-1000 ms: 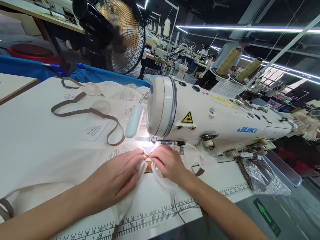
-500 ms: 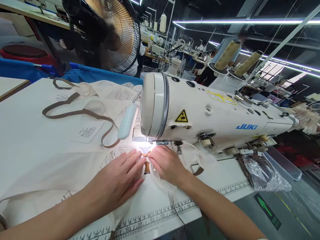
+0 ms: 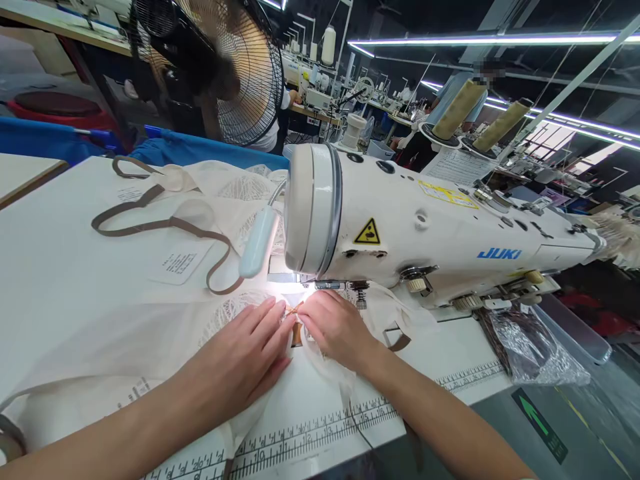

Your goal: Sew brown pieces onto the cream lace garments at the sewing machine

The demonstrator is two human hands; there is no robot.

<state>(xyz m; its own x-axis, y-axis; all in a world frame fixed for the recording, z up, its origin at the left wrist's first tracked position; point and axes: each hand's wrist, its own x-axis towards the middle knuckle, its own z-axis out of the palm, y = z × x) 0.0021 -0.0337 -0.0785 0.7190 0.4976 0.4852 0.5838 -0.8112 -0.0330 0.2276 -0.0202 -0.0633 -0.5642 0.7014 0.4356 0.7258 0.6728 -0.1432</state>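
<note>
Under the needle area of the white sewing machine (image 3: 390, 220), a pale cream lace garment (image 3: 227, 317) is spread on the table. A small orange-brown bow (image 3: 293, 309) lies on it, lit brightly by the lamp (image 3: 258, 243). My left hand (image 3: 245, 350) rests on the garment, fingers pressed together, tips at the bow's left end. On the other side, my right hand (image 3: 337, 327) is closed with thumb and fingertips pinching at the bow's right end. The needle and presser foot are hard to make out in the glare.
Another cream garment with a brown strap (image 3: 130, 232) and a white paper label (image 3: 180, 261) lies to the left. A printed ruler (image 3: 305, 443) runs along the front edge. A plastic bag (image 3: 535, 347) sits right; a large fan (image 3: 245, 80) stands behind.
The camera view has shifted slightly, so everything sits a little further right. Both hands stay at the bow beneath the machine head, with hardly any movement.
</note>
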